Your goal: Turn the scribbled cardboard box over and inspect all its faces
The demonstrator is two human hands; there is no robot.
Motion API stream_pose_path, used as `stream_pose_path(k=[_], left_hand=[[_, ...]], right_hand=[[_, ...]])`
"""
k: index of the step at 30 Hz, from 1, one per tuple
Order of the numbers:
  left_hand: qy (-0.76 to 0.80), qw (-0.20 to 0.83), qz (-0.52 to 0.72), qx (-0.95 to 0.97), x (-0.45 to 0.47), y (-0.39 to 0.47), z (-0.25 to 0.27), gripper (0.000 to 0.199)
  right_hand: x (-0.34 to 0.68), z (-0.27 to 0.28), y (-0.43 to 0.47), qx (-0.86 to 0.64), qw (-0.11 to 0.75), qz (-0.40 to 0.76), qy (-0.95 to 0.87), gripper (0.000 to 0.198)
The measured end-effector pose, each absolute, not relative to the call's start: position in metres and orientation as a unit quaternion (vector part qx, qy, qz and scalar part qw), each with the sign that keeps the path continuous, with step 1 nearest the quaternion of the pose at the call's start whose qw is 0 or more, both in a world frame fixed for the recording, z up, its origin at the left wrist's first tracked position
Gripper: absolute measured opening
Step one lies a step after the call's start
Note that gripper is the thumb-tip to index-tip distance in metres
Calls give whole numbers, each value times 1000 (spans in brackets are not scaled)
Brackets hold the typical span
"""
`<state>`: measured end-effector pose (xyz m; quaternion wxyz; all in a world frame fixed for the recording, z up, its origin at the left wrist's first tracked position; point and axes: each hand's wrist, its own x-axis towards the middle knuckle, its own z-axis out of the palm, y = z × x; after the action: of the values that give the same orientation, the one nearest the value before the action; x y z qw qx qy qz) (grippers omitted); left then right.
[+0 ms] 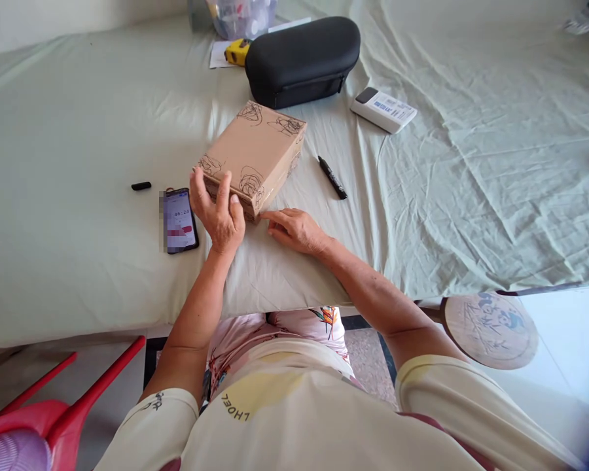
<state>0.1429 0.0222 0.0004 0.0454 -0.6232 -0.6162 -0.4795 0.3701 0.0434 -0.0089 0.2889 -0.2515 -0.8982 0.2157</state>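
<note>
A closed brown cardboard box (248,147) lies at an angle on the cloth, with black scribbles near the corners of its top and on its sides. My left hand (220,212) grips its near left end, fingertips over the top edge and thumb at the front side. At the lower near right corner, my right hand (297,229) has its forefinger against the box, the other fingers curled in. An uncapped black marker (332,177) lies right of the box. Its black cap (141,186) is far to the left. Beside my left hand lies a phone (180,222) showing a timer.
A black zippered case (302,62) stands behind the box, with a yellow tape measure (237,52) and a clear tub (243,18) near it. A white power bank (383,110) lies right. Pale green cloth (78,131) covers the table. Below are a red chair (98,386) and a round stool (491,330).
</note>
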Motion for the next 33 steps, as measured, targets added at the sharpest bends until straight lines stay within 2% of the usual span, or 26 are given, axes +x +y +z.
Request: stream_pose_path(k=[4,7,10,14,20,24,27,33], left_hand=[[-594,60,-418,-685,165,13,6,72],[-570,79,-417,-704,172,13,5,59],[-551,95,-437,-705,169,17,3,49],[-546,63,-443,-708,165,20,1,50],[-482,49,-491,-724,167,21,-1,37],[-419,60,-519,-743,166,22,1,35],[-430,80,-499,-748,162,22,4,37],[-439,68,-514,-734,150,23,6,36]], right_hand=[[369,-14,46,-243,295,207,-900,35],[370,-15,45,-244,323,213,-889,35],[372,-10,43,-251,381,223,-861,42],[370,-4,39,-237,427,212,-846,57],[364,-8,42,-247,388,218,-861,65],[371,-6,45,-310,379,218,-844,61],[380,-1,48,-376,370,210,-823,61],[401,-1,63,-475,401,183,-761,66]])
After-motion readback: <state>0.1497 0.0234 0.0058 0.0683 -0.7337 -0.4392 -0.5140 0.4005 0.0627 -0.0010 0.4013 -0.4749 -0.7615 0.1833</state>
